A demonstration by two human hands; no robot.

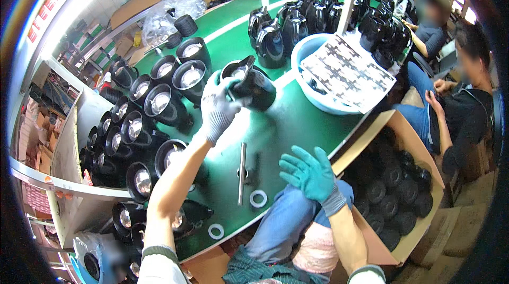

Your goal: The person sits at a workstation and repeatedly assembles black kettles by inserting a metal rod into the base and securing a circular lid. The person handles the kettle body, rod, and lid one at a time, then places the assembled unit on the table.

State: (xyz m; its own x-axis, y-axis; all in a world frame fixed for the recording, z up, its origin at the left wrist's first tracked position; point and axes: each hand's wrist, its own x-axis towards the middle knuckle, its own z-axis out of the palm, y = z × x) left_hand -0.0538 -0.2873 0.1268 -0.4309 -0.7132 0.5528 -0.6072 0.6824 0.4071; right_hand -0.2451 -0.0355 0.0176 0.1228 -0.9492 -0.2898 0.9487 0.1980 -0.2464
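My left hand (217, 105), in a grey and green work glove, grips a glossy black jug (257, 90) by its upper side, tilted over the green worktable (294, 138). Its inside shows silvery at the mouth. Above my lap, my right hand (308, 173) wears a green-coated glove; its fingers are spread and hold nothing. Between my forearms a metal rod (242, 170) lies on the table. A white ring (258, 198) is beside it, and another white ring (216, 231) rests nearer the table's edge.
Several black jugs with silvery insides (159, 101) crowd the left side. More black jugs (270, 42) stand at the back. A blue basin (303, 58) holds patterned sheets (344, 72). At right, a cardboard box (392, 255) contains round black parts (391, 178). Two people (469, 109) sit beyond.
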